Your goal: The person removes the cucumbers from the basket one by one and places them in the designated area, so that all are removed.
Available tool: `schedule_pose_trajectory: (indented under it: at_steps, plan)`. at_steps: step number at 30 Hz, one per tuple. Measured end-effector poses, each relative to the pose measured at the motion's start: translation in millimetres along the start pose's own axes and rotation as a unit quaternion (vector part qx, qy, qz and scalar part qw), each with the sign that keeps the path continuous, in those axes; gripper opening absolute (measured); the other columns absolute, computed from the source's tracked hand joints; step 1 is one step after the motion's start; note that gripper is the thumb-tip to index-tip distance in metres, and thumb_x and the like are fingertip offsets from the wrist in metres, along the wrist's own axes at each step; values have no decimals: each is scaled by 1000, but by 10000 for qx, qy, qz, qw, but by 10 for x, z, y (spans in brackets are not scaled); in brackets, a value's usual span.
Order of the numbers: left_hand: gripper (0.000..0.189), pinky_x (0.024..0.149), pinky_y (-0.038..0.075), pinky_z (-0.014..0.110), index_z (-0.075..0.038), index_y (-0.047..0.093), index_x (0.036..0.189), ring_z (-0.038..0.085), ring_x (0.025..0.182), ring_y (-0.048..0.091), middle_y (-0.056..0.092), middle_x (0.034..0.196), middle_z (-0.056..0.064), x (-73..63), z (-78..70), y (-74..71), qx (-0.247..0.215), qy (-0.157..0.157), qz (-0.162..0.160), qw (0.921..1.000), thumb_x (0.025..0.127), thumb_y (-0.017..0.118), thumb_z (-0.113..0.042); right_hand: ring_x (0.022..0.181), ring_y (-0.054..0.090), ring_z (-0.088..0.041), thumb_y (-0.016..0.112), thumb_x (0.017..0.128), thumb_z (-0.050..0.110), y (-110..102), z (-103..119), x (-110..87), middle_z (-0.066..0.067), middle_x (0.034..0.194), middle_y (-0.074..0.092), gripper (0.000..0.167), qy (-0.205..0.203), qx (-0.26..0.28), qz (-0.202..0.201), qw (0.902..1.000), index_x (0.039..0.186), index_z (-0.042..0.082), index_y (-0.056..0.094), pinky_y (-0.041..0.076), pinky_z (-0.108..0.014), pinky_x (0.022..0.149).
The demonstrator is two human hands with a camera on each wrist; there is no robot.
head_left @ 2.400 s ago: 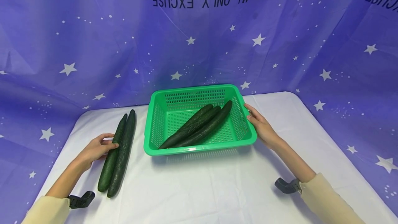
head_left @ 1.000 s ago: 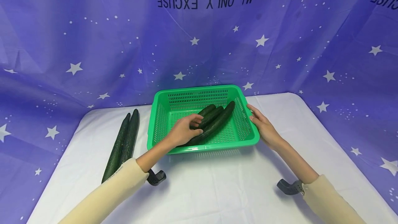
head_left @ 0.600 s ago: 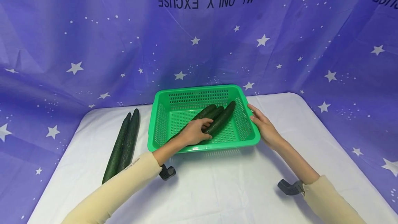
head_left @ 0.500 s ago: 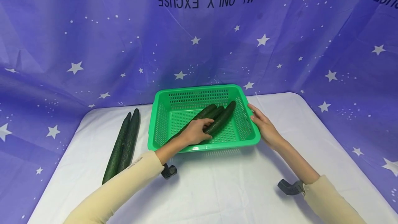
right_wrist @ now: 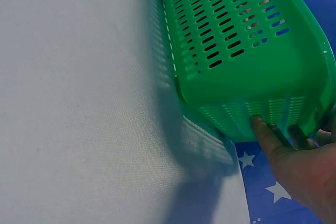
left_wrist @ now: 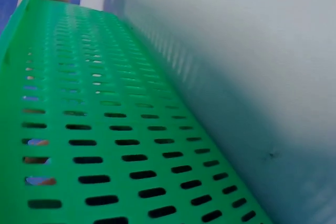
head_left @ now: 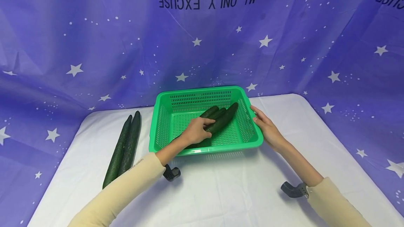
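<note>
Nearest, two cream sleeves, the left (head_left: 123, 192) and the right (head_left: 336, 202), are stretching in from the near edge, with a dark wrist mount (head_left: 172, 173) showing at the left wrist and a grey one (head_left: 294, 189) at the right. Beneath them a white cloth (head_left: 214, 192) is covering the table. At the left, a pair of table cucumbers (head_left: 118, 157) is lying side by side on it, their near ends partly hidden by the left sleeve. In the middle, a green basket (head_left: 227, 148) is standing on the cloth. The left hand (head_left: 198, 130) is passing over its near rim and grasping the nearest cucumber (head_left: 227, 116) inside, thumb on the near side, fingers over the top. Just beyond, two more cucumbers (head_left: 209, 111) are lying in the basket, slanting towards the far right. The right hand (head_left: 268, 130) is grasping the basket's right rim, thumb on top and fingers against the outer wall. Farthest, a purple curtain (head_left: 202, 59) with white stars is hanging behind.
</note>
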State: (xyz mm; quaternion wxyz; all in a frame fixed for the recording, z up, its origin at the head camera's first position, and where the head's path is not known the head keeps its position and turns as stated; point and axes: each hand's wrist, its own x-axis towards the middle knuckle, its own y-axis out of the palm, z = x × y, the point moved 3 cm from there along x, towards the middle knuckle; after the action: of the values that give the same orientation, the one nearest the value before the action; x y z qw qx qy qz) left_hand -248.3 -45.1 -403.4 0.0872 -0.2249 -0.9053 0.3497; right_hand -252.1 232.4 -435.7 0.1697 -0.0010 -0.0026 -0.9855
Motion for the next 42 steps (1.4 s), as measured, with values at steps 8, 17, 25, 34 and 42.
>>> schedule_pose_trajectory:
  at_steps: [8,17,25,34,42]
  plan:
    - [49,50,33,28,-2,59,139,38,129,50,55,142,17,-53,-59,-180,-483,-69,-201,9986,90,65,3,124,47,-22,33,111,23,-19,8,-9,-20,161,18,57,-39,27,26,10000,162,13,9,48,-25,94]
    - [52,47,30,29,-8,61,138,36,129,52,62,134,13,-262,-184,-571,-555,-26,-634,9964,87,64,2,121,49,-23,33,111,22,-37,-2,-6,-21,158,21,57,28,118,-25,9999,162,14,9,50,-27,92]
    - [56,53,38,31,-14,57,143,28,84,59,64,127,16,-643,-20,-1054,-715,-580,-1191,9886,89,64,0,116,52,-21,32,111,21,-21,0,-9,-23,156,24,57,50,141,-32,9999,162,14,9,51,-28,90]
    - [57,95,50,38,-8,49,149,37,132,47,49,144,22,-1302,379,-1502,-889,-1135,-1930,9705,94,64,-6,124,46,-23,33,111,22,4,-4,6,-21,158,22,57,27,112,-39,9999,162,12,9,48,-25,94]
    - [57,79,48,10,-2,47,148,-3,106,53,56,125,-9,-1777,845,-1642,-1212,-1408,-2713,9444,95,66,-7,125,45,-24,33,111,23,3,-5,2,-19,160,20,57,49,119,-40,9999,162,14,9,48,-25,94]
